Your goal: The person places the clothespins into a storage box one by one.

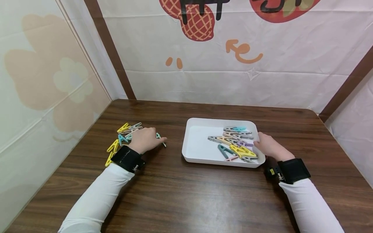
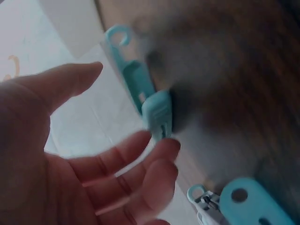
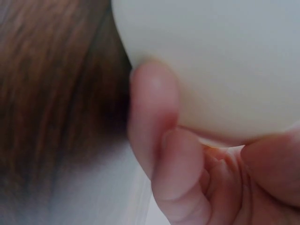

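Our left hand (image 1: 147, 140) wide, thumb apart from fingers, by teal clip (image 2: 158, 111) toward far left corner of worktop (image 1: 180, 194); we should pinch it squarely. Our right hand (image 1: 272, 147) grips tray (image 1: 196, 140) at right edge; best we steady it.

One tray (image 1: 193, 139), one tabletop (image 1: 186, 200), two hands, loads of clips
So that's one left hand (image 1: 145, 140), one right hand (image 1: 270, 147), two black wrist straps (image 1: 294, 171). Outside the tray I get three yellow clips (image 1: 120, 130), plus one mint clip (image 1: 158, 135) near the left thumb. Inside: one dark green clip (image 1: 222, 149), one purple clip (image 1: 246, 144), one pink clip (image 1: 232, 158); the grey ones overlap too much to count.
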The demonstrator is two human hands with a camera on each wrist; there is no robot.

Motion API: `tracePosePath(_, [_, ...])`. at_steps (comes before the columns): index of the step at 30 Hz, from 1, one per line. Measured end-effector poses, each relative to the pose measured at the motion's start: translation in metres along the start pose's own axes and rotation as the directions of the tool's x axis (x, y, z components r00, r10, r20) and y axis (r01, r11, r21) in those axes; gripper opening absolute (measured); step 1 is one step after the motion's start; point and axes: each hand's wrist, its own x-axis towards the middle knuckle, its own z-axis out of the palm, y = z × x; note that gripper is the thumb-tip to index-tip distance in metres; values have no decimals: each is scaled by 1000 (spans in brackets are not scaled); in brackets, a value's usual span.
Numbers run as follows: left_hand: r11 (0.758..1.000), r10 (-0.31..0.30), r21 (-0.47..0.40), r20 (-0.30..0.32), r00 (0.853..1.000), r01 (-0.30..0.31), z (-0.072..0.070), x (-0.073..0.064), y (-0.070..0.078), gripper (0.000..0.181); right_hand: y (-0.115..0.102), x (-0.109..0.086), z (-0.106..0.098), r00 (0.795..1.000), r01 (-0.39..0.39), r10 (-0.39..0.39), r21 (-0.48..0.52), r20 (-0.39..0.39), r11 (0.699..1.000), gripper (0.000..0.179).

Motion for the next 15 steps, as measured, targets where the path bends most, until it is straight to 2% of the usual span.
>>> tracePosePath(3, [999, -45, 10, 8, 999, 45, 4, 0, 2, 54, 1, 1, 1, 1000, 4, -4, 5, 2, 1000, 55])
tracePosePath(7, [996, -84, 7, 45, 995, 84, 5, 1, 5, 48, 2, 0, 3, 1000, 7, -7, 20, 6, 1000, 53])
tracePosePath(15, [997, -81, -6, 106, 991, 82, 2, 6, 8, 32, 2, 1, 3, 1000, 8, -7, 17, -12, 1000, 52])
